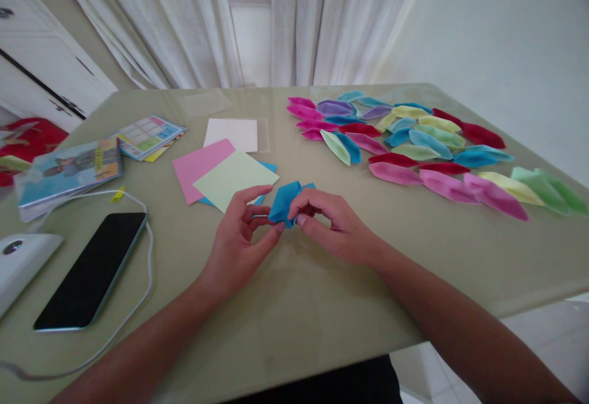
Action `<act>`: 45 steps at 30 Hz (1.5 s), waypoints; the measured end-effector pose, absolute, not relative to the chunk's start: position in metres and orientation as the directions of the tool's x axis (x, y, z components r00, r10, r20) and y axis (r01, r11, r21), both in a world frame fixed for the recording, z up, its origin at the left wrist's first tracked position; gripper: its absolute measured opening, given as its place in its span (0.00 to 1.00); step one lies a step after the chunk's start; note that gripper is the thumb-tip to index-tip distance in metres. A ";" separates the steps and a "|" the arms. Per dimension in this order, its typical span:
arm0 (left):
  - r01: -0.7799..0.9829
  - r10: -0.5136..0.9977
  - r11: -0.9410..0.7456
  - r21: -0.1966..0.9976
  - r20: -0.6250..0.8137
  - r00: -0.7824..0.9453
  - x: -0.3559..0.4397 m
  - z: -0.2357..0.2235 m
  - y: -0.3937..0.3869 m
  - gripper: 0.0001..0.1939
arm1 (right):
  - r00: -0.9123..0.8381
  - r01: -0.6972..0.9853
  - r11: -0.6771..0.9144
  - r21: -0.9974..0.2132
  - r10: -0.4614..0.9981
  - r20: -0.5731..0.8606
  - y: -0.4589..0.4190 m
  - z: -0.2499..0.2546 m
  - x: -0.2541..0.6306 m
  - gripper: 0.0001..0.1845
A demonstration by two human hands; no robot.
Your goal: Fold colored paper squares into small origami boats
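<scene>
A piece of folded blue paper [284, 202] is held between both hands, a little above the table. My left hand [242, 232] grips its left and lower edge with thumb and fingers. My right hand [329, 223] pinches its right side, and the fingertips hide part of the folds. Just beyond my left hand lie flat square sheets: a pale green sheet [235, 178] on top, a pink sheet [205, 168] and a blue sheet [268, 167] partly under it. Many folded paper pieces in several colours, such as a pink one [396, 173], spread over the right side.
A phone [92, 269], a white cable [150, 257] and a white device [25, 263] occupy the left side. Behind them are a packaged book [69, 174] and printed cards [150, 136]. White paper [231, 134] lies farther back on the table [294, 330].
</scene>
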State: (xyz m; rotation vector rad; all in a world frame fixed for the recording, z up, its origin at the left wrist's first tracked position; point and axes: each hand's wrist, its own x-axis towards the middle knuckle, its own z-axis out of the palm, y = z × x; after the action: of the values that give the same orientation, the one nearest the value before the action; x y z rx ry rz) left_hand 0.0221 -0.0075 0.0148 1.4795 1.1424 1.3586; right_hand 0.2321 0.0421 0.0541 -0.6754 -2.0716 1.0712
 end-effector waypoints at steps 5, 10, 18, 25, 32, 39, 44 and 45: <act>-0.047 0.994 -0.105 0.993 0.107 0.038 0.024 0.021 -0.005 0.21 | -0.612 0.091 0.466 -0.880 0.723 0.320 0.042 0.052 0.234 0.06; 0.034 0.988 -0.155 0.987 0.154 0.031 0.021 0.023 -0.002 0.11 | -0.607 0.058 0.463 -0.884 0.720 0.337 0.042 0.050 0.233 0.04; 0.101 0.983 -0.180 0.978 0.184 -0.028 0.023 0.021 -0.007 0.14 | -0.561 0.134 0.424 -0.896 0.777 0.284 0.038 0.050 0.232 0.10; 0.119 0.975 -0.198 0.973 0.208 -0.074 0.024 0.023 -0.008 0.12 | -0.529 0.256 0.513 -0.819 0.784 0.326 0.037 0.049 0.232 0.13; 0.182 0.964 -0.205 0.962 0.230 -0.132 0.023 0.029 -0.006 0.07 | -0.532 0.346 0.633 -0.692 0.740 0.411 0.039 0.046 0.232 0.06; 0.251 0.945 -0.205 0.946 0.258 -0.203 0.021 0.026 -0.005 0.07 | -0.581 0.439 0.737 -0.515 0.669 0.463 0.044 0.055 0.239 0.10; 0.294 0.934 -0.236 0.926 0.300 -0.193 0.021 0.024 -0.006 0.09 | -0.566 0.387 0.755 -0.530 0.648 0.510 0.046 0.055 0.239 0.07; 0.303 0.930 -0.252 0.919 0.317 -0.186 0.021 0.023 -0.007 0.09 | -0.566 0.372 0.759 -0.534 0.642 0.518 0.046 0.055 0.239 0.07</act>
State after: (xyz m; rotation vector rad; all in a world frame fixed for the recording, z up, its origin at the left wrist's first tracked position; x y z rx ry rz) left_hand 0.0207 -0.0068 0.0232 1.5251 1.4453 1.4659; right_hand 0.2389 0.0455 0.0551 -0.7545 -2.2274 0.4780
